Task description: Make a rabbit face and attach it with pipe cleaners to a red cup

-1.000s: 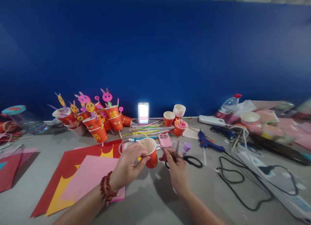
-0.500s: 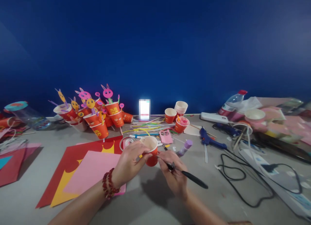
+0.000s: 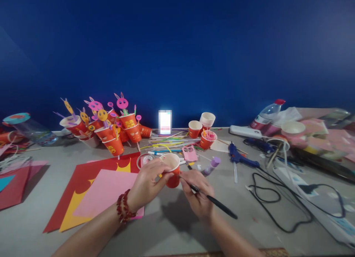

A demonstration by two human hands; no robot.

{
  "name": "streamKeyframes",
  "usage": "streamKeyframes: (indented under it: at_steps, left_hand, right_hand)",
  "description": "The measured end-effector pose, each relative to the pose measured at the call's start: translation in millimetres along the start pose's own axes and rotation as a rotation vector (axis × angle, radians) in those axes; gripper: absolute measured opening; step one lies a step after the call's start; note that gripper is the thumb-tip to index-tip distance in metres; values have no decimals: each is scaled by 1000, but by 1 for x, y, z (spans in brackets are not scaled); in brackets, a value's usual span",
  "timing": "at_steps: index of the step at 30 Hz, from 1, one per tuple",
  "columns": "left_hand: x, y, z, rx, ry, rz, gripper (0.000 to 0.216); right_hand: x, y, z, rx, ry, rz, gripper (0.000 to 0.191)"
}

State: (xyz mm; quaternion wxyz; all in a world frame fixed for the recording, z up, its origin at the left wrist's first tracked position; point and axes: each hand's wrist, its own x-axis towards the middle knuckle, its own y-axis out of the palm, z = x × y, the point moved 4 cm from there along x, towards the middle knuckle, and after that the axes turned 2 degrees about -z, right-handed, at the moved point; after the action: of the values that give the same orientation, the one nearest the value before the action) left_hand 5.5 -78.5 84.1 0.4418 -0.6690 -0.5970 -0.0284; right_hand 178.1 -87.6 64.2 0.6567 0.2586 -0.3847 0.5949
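A red paper cup [image 3: 173, 177] with a white inside stands upright in my left hand [image 3: 151, 181], whose fingers and thumb wrap its rim and left side. My right hand [image 3: 200, 198] grips a slim black pen-like tool [image 3: 223, 207]. The tool's thin front end points at the cup's right side and reaches it or nearly so. Its exact tip is too small to make out. Behind my right hand is a glue stick with a purple cap [image 3: 215, 161].
Pink paper [image 3: 108, 190] lies over red and yellow sheets at left. Decorated red cups [image 3: 112, 146] stand behind them. Colourful strips [image 3: 166, 141] and a lit phone [image 3: 165, 123] are at the back. A blue glue gun [image 3: 240, 158] and looped black cable [image 3: 277, 222] lie at right.
The view has tilted slightly, so the table sits a little higher in the picture. Both hands keep their grips, with the tool still at the cup's right side.
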Motion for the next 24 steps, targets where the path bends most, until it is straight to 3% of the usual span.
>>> streamKeyframes:
  at_steps: [7, 12, 16, 21, 24]
  left_hand:
    - [-1, 3, -3, 114, 58, 10, 8]
    - [0, 2, -11, 203, 128, 41, 11]
    - [1, 1, -15, 295, 170, 87, 13]
    - [-2, 3, -16, 419, 254, 54, 13]
    - [-3, 4, -16, 442, 245, 47, 14]
  right_hand:
    - [-7, 2, -6, -61, -104, 128, 27]
    - [-5, 3, -1, -74, -86, 139, 22]
    - [-6, 4, -2, -28, 41, 110, 19]
    - [-26, 9, -24, 107, 383, 58, 17]
    - [-31, 10, -27, 130, 404, 55, 16]
